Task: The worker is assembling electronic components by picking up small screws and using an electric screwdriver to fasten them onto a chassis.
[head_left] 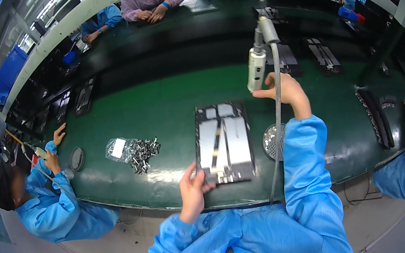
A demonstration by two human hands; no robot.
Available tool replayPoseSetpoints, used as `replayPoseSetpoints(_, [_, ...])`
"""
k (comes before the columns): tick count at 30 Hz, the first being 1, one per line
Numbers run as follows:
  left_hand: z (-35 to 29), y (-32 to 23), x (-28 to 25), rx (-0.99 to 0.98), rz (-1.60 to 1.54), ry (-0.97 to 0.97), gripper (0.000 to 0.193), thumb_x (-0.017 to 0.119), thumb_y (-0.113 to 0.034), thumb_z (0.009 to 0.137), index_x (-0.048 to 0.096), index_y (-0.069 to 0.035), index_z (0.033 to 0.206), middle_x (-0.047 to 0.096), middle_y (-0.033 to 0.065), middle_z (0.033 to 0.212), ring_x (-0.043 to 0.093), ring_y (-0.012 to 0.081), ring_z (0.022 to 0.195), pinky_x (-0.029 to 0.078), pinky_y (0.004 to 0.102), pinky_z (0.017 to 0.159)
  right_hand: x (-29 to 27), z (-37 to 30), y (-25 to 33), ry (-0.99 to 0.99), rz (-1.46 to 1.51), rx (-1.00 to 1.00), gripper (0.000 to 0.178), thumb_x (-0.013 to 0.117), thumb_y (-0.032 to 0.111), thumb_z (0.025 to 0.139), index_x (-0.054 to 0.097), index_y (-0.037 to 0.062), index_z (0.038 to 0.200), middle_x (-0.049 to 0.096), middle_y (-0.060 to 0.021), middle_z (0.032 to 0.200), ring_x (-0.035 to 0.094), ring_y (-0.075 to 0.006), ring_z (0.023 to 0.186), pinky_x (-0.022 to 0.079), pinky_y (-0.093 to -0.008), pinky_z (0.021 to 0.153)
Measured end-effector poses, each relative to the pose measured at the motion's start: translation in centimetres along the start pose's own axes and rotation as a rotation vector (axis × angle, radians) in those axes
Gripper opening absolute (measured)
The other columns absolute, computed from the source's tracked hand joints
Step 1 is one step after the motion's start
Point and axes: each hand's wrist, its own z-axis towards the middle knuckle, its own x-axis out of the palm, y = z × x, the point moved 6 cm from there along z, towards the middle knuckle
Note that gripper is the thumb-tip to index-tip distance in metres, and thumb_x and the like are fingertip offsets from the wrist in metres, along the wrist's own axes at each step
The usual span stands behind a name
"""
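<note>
Holding the open tablet-like device (225, 148) by its near left corner with my left hand (193, 192), over the green table (173, 114) close to its near edge (can't tell if the far end rests on it). My right hand (289, 93): thumb and fingers apart at the lower end of the hanging driver (256, 69); contact unclear. Risks: one-corner hold looks weak, so a bump could twist the device loose; grey cable (278, 118) hangs beside my right sleeve (308, 153), could snag it; knocking the round dish (269, 140) could scatter its small parts.
</note>
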Motion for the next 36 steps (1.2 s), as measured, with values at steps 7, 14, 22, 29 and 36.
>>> replayPoseSetpoints(7, [21.5, -2.9, 3.1, 0.131, 0.023, -0.098, 0.048, 0.059, -0.017, 0.095, 0.042, 0.003, 0.135, 0.065, 0.0141, 0.101, 0.068, 0.0224, 0.073, 0.058, 0.0289, 0.059, 0.5, 2.6, -11.3, 0.072, 0.316, -0.016, 0.046, 0.083, 0.023, 0.065, 0.064, 0.0005, 0.099, 0.067, -0.0099, 0.086, 0.065, -0.0206, 0.079, 0.051, -0.0314, 0.072])
replayPoseSetpoints(14, [27.6, -3.6, 3.1, 0.338, -0.216, -0.005, 0.079, 0.058, -0.004, 0.093, 0.002, 0.005, 0.147, 0.053, 0.0262, 0.127, 0.055, 0.0320, 0.119, 0.044, 0.0405, 0.099, 2.4, 7.0, -18.6, -0.380, 0.304, 0.225, 0.053, 0.076, 0.027, 0.075, 0.057, 0.0005, 0.117, 0.065, -0.0170, 0.107, 0.062, -0.0297, 0.101, 0.049, -0.0373, 0.087])
replayPoseSetpoints(22, [26.1, -4.7, 9.5, 0.510, 0.145, 0.037, 0.035, 0.052, 0.004, 0.090, 0.048, 0.005, 0.125, 0.065, 0.0163, 0.104, 0.067, 0.0201, 0.090, 0.051, 0.0271, 0.081, 4.7, 15.2, -25.4, -0.119, 0.458, 0.320, 0.094, 0.089, 0.047, 0.058, 0.049, -0.0109, 0.120, 0.056, -0.0197, 0.122, 0.054, -0.0288, 0.112, 0.044, -0.0365, 0.092])
replayPoseSetpoints(29, [27.0, -1.8, 10.8, 0.112, -0.129, 0.317, 0.055, 0.063, -0.010, 0.089, 0.037, -0.003, 0.137, 0.054, 0.0127, 0.121, 0.056, 0.0200, 0.106, 0.049, 0.0342, 0.088, 8.0, 13.3, -11.8, -0.010, 1.028, 0.396, 0.046, 0.073, 0.022, 0.080, 0.049, 0.0139, 0.118, 0.054, -0.0069, 0.119, 0.053, -0.0229, 0.108, 0.051, -0.0430, 0.081])
replayPoseSetpoints(36, [24.8, -0.7, 13.0, -0.152, -0.357, 0.447, 0.054, 0.066, -0.030, 0.090, 0.041, -0.002, 0.128, 0.056, 0.0131, 0.117, 0.059, 0.0260, 0.102, 0.049, 0.0410, 0.090, 9.9, 4.3, -1.5, 0.244, 1.292, 0.282, 0.031, 0.070, 0.030, 0.086, 0.063, 0.0005, 0.092, 0.058, -0.0027, 0.080, 0.057, -0.0141, 0.077, 0.053, -0.0316, 0.069])
